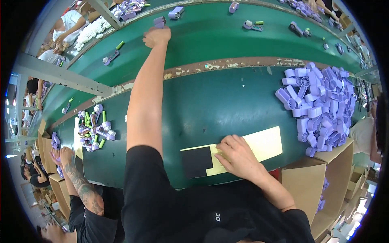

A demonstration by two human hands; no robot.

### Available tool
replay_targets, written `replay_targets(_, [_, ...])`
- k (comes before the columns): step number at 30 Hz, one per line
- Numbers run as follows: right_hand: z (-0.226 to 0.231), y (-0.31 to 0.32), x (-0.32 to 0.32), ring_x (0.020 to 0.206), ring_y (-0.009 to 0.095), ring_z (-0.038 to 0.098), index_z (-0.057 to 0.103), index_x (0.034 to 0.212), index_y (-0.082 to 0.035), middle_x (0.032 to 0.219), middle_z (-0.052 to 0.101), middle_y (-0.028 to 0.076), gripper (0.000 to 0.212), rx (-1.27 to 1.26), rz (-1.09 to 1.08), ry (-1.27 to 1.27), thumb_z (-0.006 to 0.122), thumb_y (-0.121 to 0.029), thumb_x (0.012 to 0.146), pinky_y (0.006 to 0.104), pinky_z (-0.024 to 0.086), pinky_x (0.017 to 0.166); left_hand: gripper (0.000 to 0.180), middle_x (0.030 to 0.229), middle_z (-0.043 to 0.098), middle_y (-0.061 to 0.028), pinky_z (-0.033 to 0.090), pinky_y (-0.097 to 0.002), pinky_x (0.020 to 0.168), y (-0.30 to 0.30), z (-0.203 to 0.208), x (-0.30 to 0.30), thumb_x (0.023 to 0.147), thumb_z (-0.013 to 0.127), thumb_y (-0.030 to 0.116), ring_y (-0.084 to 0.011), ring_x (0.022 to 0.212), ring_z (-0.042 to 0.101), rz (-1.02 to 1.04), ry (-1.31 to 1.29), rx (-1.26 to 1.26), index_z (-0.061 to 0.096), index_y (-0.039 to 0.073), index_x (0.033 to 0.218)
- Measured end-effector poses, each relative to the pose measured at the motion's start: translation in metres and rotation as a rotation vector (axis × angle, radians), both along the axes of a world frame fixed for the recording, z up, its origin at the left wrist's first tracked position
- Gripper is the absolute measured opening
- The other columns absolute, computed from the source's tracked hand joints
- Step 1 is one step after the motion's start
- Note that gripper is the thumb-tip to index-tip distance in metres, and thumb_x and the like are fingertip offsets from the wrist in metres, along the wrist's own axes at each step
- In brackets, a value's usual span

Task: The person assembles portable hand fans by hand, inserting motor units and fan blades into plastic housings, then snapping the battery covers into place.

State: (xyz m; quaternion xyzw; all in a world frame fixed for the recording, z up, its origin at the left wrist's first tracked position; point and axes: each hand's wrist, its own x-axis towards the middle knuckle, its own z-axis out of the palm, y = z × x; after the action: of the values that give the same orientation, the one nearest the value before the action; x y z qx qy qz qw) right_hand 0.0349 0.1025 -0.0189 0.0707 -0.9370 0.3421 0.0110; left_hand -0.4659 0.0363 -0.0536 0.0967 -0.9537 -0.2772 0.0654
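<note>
My left arm reaches far over the green conveyor belt. At its end my left hand is closed around the near end of a purple plastic housing, which sticks out past the fingers. Lower down, my right hand rests on a pale yellow sheet on the dark green table. Its fingers are curled in against the sheet, and whatever is under the fingertips is hidden. A black rectangle covers the sheet's left part.
Purple empty housings are heaped at the right, beside an open cardboard box. Purple assemblies with green cylinders lie at the left. More parts, including a purple assembly, ride the belt. A co-worker's tattooed arm is at the left.
</note>
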Motion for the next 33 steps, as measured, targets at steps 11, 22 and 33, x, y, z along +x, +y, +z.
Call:
replay_targets(11, [0.002,0.023,0.019,0.111,0.033,0.057,0.070,0.111,-0.001,0.116,0.058,0.015,0.036,0.028,-0.013,-0.093,0.082,-0.022,0.084,0.0437,0.048,0.095,0.079,0.127,0.070,-0.0187,0.052,-0.0413,0.102,-0.085,-0.002,0.012,0.087,0.076,0.049,-0.0321,0.117,0.068,-0.459,0.139,0.095,0.057,0.003,0.148])
replay_targets(22, [-0.013,0.040,0.031,0.137,0.045,0.046,0.066,0.129,-0.001,0.146,0.050,0.025,0.047,0.108,-0.138,0.091,0.079,-0.018,0.088,0.0509,0.043,0.112,0.050,0.113,0.073,-0.0131,0.056,-0.0375,0.089,-0.264,0.073,0.179,0.086,0.075,0.017,-0.0232,0.101,0.071,-0.752,-0.286,-0.067,0.067,0.004,0.134])
replay_targets(33, [0.004,0.024,0.026,0.133,0.042,0.051,0.066,0.123,0.000,0.140,0.054,0.023,0.039,0.039,-0.065,0.156,0.077,-0.016,0.089,0.0495,0.046,0.108,0.034,0.103,0.078,-0.0180,0.059,-0.0409,0.087,-0.236,0.099,0.257,0.079,0.081,0.015,-0.0329,0.092,0.076,-0.698,-0.064,-0.347,0.077,0.003,0.111])
